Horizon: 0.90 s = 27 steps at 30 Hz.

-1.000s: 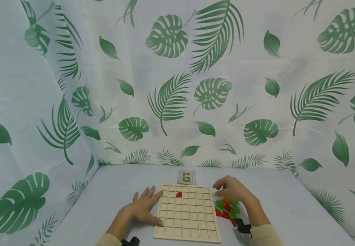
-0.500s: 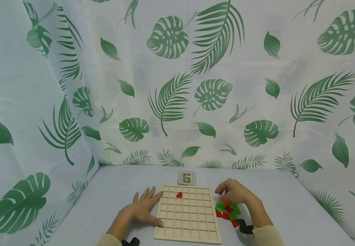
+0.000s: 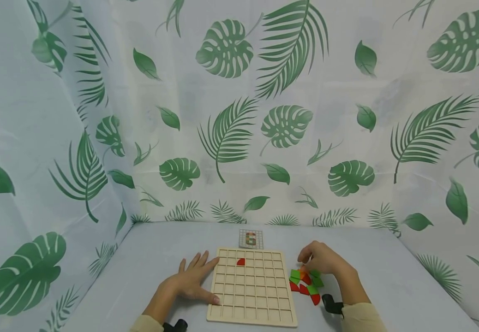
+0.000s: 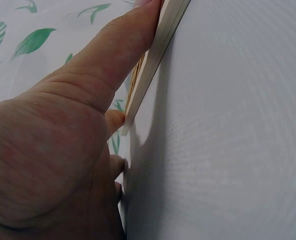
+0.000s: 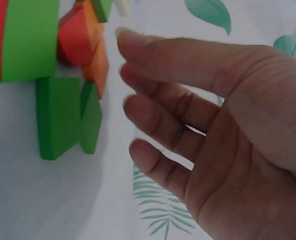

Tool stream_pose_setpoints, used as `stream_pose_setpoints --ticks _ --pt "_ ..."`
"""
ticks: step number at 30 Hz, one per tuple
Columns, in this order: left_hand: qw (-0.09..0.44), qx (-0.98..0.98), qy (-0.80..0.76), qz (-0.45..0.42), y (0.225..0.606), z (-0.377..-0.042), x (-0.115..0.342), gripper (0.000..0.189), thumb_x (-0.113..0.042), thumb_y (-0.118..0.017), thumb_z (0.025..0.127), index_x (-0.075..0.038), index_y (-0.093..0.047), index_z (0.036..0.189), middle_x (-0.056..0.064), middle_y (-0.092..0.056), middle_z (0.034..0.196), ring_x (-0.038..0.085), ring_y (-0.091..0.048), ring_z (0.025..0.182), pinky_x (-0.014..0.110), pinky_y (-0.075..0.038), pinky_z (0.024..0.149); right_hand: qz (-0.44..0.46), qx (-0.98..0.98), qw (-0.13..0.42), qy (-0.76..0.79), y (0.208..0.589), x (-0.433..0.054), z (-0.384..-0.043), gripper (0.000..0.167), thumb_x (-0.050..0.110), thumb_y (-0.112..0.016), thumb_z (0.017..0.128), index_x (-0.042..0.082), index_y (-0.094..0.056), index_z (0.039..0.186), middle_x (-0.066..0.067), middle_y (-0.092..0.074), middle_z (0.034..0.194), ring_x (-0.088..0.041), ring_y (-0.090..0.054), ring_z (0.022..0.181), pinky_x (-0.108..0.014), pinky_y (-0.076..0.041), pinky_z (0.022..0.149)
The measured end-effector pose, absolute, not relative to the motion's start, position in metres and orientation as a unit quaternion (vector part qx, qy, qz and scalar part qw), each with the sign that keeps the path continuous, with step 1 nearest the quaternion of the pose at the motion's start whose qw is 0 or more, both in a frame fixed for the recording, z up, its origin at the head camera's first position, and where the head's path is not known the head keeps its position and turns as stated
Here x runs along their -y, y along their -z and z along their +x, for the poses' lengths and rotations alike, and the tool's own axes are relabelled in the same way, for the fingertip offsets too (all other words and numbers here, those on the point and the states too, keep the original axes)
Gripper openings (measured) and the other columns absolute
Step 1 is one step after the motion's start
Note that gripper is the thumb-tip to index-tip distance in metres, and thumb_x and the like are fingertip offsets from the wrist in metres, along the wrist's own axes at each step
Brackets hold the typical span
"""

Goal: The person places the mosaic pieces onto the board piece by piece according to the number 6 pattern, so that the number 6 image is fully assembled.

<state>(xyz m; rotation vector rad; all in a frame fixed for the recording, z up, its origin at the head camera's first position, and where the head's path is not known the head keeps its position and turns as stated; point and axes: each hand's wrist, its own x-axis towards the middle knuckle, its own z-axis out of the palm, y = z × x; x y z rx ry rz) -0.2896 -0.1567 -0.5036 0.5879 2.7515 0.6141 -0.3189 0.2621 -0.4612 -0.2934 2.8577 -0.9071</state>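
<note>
A pale wooden grid board [image 3: 260, 291] lies flat in the middle of the head view, with one red quarter-round tile [image 3: 241, 262] in a cell near its top. Spread along the board's left edge, my left hand [image 3: 191, 281] touches it with thumb and index finger; the left wrist view shows the thumb [image 4: 108, 55] over the rim. My right hand [image 3: 324, 259] hovers beside a loose pile of green tiles [image 3: 295, 274], red tiles [image 3: 314, 299] and orange tiles [image 5: 95, 75]. Its fingers are loosely bent and hold nothing.
A small gridded picture card [image 3: 250, 239] with a coloured figure lies behind the board. Leaf-printed white cloth [image 3: 231, 193] hangs around the back and sides of the table. Black wrist devices [image 3: 332, 304] sit at both wrists.
My right hand has moved from beside the board's upper right edge to the right, over the far side of the tile pile. The left hand and the board stay in place.
</note>
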Motion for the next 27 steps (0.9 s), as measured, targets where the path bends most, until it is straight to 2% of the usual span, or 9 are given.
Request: stream_pose_setpoints --ticks 7,17,27 --pt "0.131 -0.948 -0.213 0.198 0.5059 -0.2908 0.1569 0.123 -0.08 -0.079 0.068 -0.024 -0.029 0.166 0.019 -0.013 0.174 0.045 -0.007 0.161 0.08 0.0 0.12 -0.068 -0.96 0.072 0.262 0.4671 -0.2617 -0.3228 0.015 -0.003 -0.083 0.081 0.01 -0.079 0.087 -0.002 -0.069 0.086 -0.019 -0.06 0.079 -0.039 -0.059 0.074" --pt "0.132 -0.946 -0.217 0.2 0.5038 -0.2902 0.157 0.123 -0.079 -0.08 0.068 -0.024 -0.029 0.166 0.019 -0.013 0.174 0.045 -0.006 0.162 0.079 0.001 0.12 -0.061 -0.968 0.07 0.235 0.468 -0.2614 -0.3207 0.014 -0.001 -0.084 0.08 0.01 -0.077 0.083 -0.001 -0.069 0.079 -0.019 -0.06 0.073 -0.037 -0.059 0.071" --pt "0.131 -0.947 -0.215 0.2 0.505 -0.2902 0.157 0.122 -0.08 -0.079 0.068 -0.024 -0.029 0.165 0.02 -0.013 0.174 0.045 -0.007 0.161 0.08 0.0 0.12 -0.072 -0.966 0.061 0.243 0.4683 -0.2569 -0.3206 0.02 -0.004 -0.081 0.081 0.012 -0.069 0.084 -0.002 -0.065 0.08 -0.02 -0.057 0.075 -0.035 -0.055 0.069"
